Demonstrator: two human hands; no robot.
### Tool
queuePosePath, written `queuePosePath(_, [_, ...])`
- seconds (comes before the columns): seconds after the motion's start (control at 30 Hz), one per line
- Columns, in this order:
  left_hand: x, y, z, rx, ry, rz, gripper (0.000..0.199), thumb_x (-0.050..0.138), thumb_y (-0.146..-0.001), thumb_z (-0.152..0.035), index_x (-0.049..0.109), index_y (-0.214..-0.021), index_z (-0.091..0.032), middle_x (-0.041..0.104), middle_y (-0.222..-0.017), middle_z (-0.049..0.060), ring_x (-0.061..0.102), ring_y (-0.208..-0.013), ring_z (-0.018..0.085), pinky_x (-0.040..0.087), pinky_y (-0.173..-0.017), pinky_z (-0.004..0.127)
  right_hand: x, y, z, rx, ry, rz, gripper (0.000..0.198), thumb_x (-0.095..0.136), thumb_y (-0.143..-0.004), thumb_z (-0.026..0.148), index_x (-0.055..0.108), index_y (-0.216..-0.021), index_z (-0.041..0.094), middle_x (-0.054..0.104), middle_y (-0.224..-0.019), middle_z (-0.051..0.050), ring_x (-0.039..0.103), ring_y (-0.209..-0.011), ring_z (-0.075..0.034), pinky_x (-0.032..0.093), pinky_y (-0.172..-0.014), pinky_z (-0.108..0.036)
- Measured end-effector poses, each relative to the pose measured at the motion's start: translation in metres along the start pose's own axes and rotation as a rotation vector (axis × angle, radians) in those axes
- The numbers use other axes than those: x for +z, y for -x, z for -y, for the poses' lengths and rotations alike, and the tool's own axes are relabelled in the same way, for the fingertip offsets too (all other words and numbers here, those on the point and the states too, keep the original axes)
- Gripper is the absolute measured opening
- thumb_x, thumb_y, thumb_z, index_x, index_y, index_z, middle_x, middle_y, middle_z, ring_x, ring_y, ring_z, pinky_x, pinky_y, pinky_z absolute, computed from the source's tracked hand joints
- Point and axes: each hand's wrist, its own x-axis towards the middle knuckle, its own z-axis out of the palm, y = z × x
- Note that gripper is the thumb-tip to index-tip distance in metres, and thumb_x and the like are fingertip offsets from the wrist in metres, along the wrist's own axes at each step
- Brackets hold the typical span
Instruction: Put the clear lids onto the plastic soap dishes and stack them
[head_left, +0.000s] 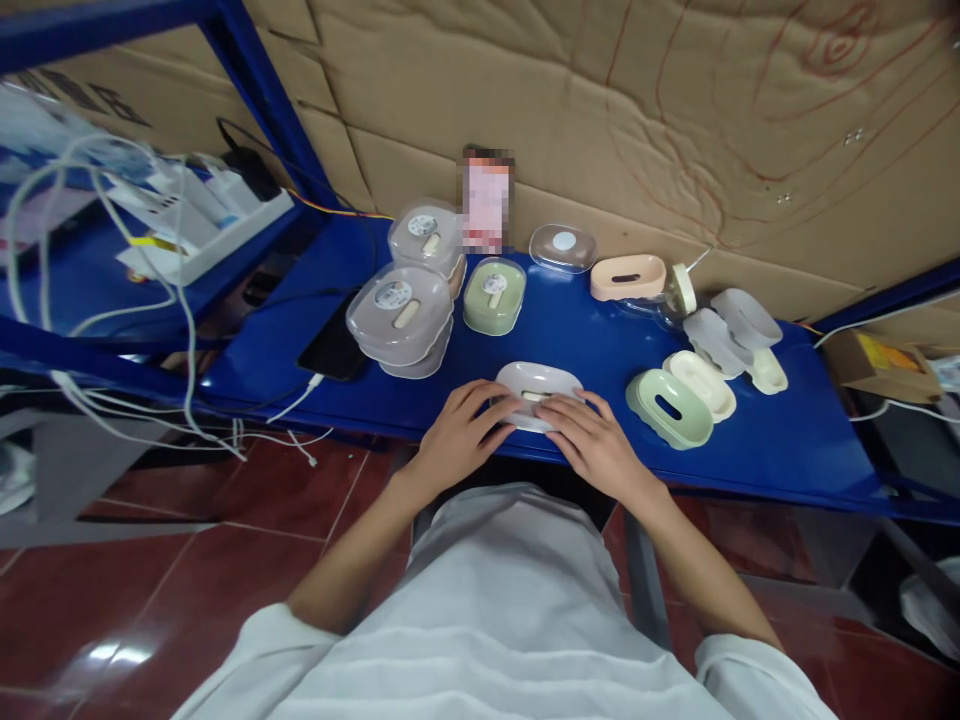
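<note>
A pale grey oval soap dish (536, 377) lies at the front edge of the blue table, with a small cream piece in the slot at its middle. My left hand (471, 432) grips its left side, thumb at the near rim and fingers over the top. From the right, my right hand (592, 440) holds the dish, its fingers lying across the surface near the slot. The fingers partly cover the dish's near edge and both ends. Just to the right are a green slotted soap dish part (670, 408) and a cream tray (702, 384).
Grey soap boxes with clear lids (401, 312) are stacked at left, beside a green lidded one (494, 297). A black phone (330, 345) lies by white cables. Behind stand a clear lid (563, 248), a peach dish (628, 277) and grey parts (716, 340). Cardboard backs the blue table (555, 325).
</note>
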Motion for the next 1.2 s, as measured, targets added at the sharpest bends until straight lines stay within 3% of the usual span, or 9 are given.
queuePosePath(0.23, [0.000,0.001,0.000,-0.028,-0.048,0.011,0.018,0.070,-0.102,-0.022,0.073,-0.120,-0.024,0.070,-0.133,0.009,0.061,-0.128,0.028,0.055,-0.112,0.048,-0.012,-0.017,-0.019,-0.066,-0.088,0.045,0.038,0.050,-0.112,0.025,0.066,-0.147,0.028,0.072,-0.146,-0.006,0.064,-0.142,-0.022,0.044,-0.125,-0.049])
queuePosePath(0.37, [-0.002,-0.001,-0.003,-0.066,-0.002,0.045,0.018,0.069,-0.102,-0.021,0.073,-0.119,-0.024,0.063,-0.148,0.010,0.057,-0.139,0.029,0.052,-0.118,0.051,-0.033,-0.084,-0.082,0.077,0.061,-0.039,0.044,0.044,-0.112,0.029,0.063,-0.150,0.022,0.065,-0.154,-0.012,0.056,-0.149,-0.029,0.042,-0.125,-0.055])
queuePosePath(0.5, [-0.003,-0.002,-0.006,-0.074,-0.003,0.048,0.017,0.067,-0.102,-0.019,0.073,-0.118,-0.023,0.063,-0.148,0.012,0.057,-0.140,0.030,0.054,-0.117,0.051,-0.030,-0.163,-0.151,0.305,0.301,-0.037,0.063,0.049,-0.101,0.019,0.044,-0.164,0.010,0.041,-0.172,-0.021,0.040,-0.158,-0.038,0.030,-0.128,-0.064])
queuePosePath(0.6, [-0.004,-0.002,-0.006,-0.082,-0.002,0.052,0.018,0.067,-0.102,-0.019,0.073,-0.118,-0.023,0.063,-0.148,0.012,0.058,-0.139,0.030,0.054,-0.116,0.051,-0.016,-0.197,-0.175,0.385,0.364,-0.047,0.071,0.052,-0.097,0.016,0.037,-0.165,0.003,0.047,-0.164,-0.028,0.042,-0.152,-0.041,0.025,-0.126,-0.067])
queuePosePath(0.67, [-0.005,-0.002,-0.006,-0.087,-0.002,0.060,0.018,0.067,-0.102,-0.019,0.072,-0.119,-0.024,0.062,-0.148,0.012,0.059,-0.139,0.030,0.054,-0.116,0.051,-0.008,-0.204,-0.176,0.427,0.365,-0.094,0.061,0.052,-0.097,0.018,0.047,-0.157,0.003,0.053,-0.153,-0.030,0.046,-0.145,-0.043,0.027,-0.122,-0.071])
queuePosePath(0.73, [-0.005,-0.002,-0.006,-0.091,0.001,0.061,0.018,0.067,-0.102,-0.019,0.072,-0.119,-0.024,0.062,-0.148,0.012,0.059,-0.140,0.030,0.054,-0.117,0.051,-0.004,-0.201,-0.166,0.445,0.354,-0.106,0.045,0.054,-0.098,0.020,0.061,-0.140,0.006,0.057,-0.146,-0.030,0.049,-0.139,-0.045,0.032,-0.116,-0.071])
queuePosePath(0.83, [-0.005,-0.002,-0.005,-0.100,0.022,0.059,0.017,0.066,-0.103,-0.019,0.072,-0.119,-0.024,0.061,-0.149,0.012,0.058,-0.141,0.029,0.054,-0.117,0.051,-0.004,-0.177,-0.138,0.433,0.314,0.011,0.031,0.064,-0.096,0.023,0.065,-0.124,0.011,0.062,-0.136,-0.026,0.057,-0.129,-0.041,0.043,-0.110,-0.060])
queuePosePath(1.0, [-0.005,0.000,-0.002,-0.105,0.116,0.007,0.015,0.071,-0.101,-0.023,0.070,-0.116,-0.023,0.059,-0.150,0.013,0.055,-0.147,0.030,0.051,-0.122,0.053,-0.004,-0.108,-0.092,0.425,0.172,0.135,0.043,0.075,-0.093,0.030,0.060,-0.131,0.017,0.068,-0.134,-0.018,0.065,-0.123,-0.037,0.054,-0.102,-0.052])
queuePosePath(1.2, [-0.006,0.001,0.000,-0.149,0.173,0.007,0.021,0.073,-0.100,-0.024,0.067,-0.121,-0.024,0.055,-0.152,0.014,0.056,-0.146,0.030,0.053,-0.122,0.052,-0.008,-0.051,-0.070,0.369,0.046,0.037,0.044,0.063,-0.105,0.036,0.063,-0.147,0.025,0.066,-0.150,-0.014,0.060,-0.140,-0.035,0.054,-0.110,-0.058])
